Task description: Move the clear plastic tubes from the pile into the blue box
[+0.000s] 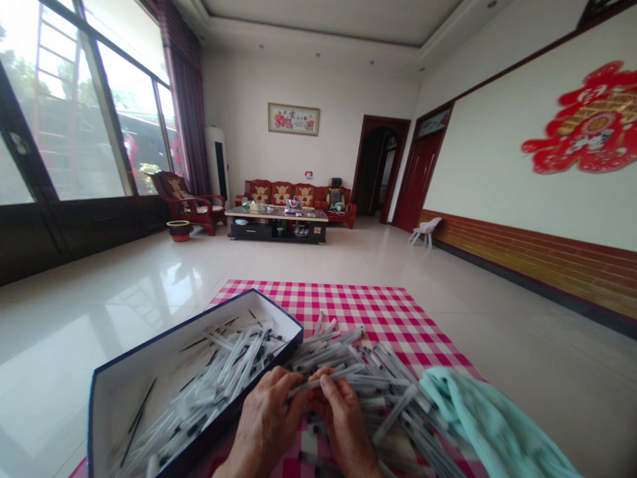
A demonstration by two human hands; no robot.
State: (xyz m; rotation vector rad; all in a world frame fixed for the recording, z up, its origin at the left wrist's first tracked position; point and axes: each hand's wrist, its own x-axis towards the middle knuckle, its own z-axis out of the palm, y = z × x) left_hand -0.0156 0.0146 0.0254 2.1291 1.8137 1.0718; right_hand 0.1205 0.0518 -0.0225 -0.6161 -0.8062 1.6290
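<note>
My left hand (263, 421) and my right hand (343, 418) meet at the bottom centre, fingers pinched together on one clear pen barrel (318, 380) held crosswise between them. Just beyond my hands lies a heap of clear plastic pen barrels (368, 372) on a red-and-white checked cloth (358, 305). To the left stands a shallow white box with a dark blue rim (124, 378), holding several clear pens and thin dark refills (229, 368).
A pale green cloth (482, 425) lies at the lower right, over the cloth's edge. The glossy tiled floor (99, 312) stretches around. Far back stand a coffee table (276, 222), red sofa (293, 194) and a small white chair (425, 231).
</note>
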